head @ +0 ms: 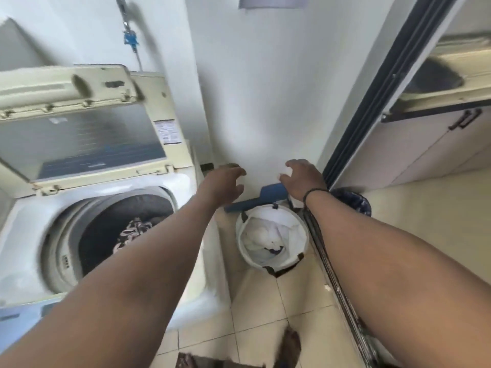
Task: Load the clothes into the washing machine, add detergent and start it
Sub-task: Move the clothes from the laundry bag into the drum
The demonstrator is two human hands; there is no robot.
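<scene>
Both hands, left hand [221, 181] and right hand [303, 179], are being held empty with fingers spread wide above the laundry basket [300, 258]; the white clothes [265, 237] should be gathered fully before being lifted to the washing machine drum [106, 235].

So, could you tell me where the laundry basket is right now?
In the head view, the laundry basket stands on the tiled floor right of the washing machine, below both outstretched hands.

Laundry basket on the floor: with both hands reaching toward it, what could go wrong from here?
1. The laundry basket is soft-sided; grabbed by one rim it may fold and spill the white clothes.
2. The left hand and right hand are empty above a blue item behind the basket, which could get snagged.
3. The raised washer lid might get bumped when lifting.
</scene>
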